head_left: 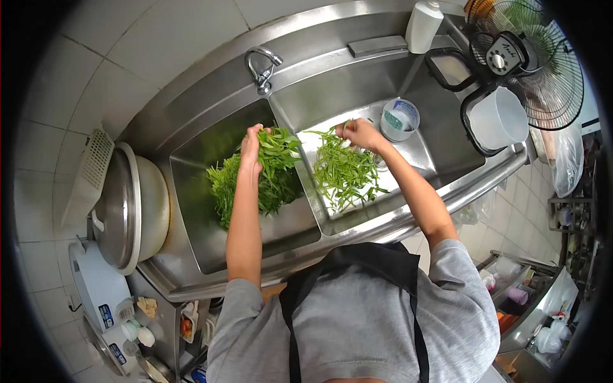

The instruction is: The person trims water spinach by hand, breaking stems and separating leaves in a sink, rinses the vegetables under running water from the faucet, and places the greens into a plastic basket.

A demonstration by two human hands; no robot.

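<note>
Steel double-basin sink [287, 231]: holds all greens. Leafy greens [274, 182] heaped in left basin; smaller pile of loose green stems [345, 173] in right basin. Left hand [251, 150] closed around leafy bunch. Right hand [359, 134] above stems, fingers curled; grip on anything: cannot tell.

Greens [233, 185]: in left basin [287, 231]. Cut greens [345, 169]: in right basin [440, 150], left portion. Tub [399, 135]: same basin, right of cut greens. Faucet [260, 73]: behind, where basins meet. Bottle [424, 27]: behind right basin. Pot [131, 204]: left of left basin. Container [501, 121]: right of right basin; fan [511, 54] behind it.
</note>
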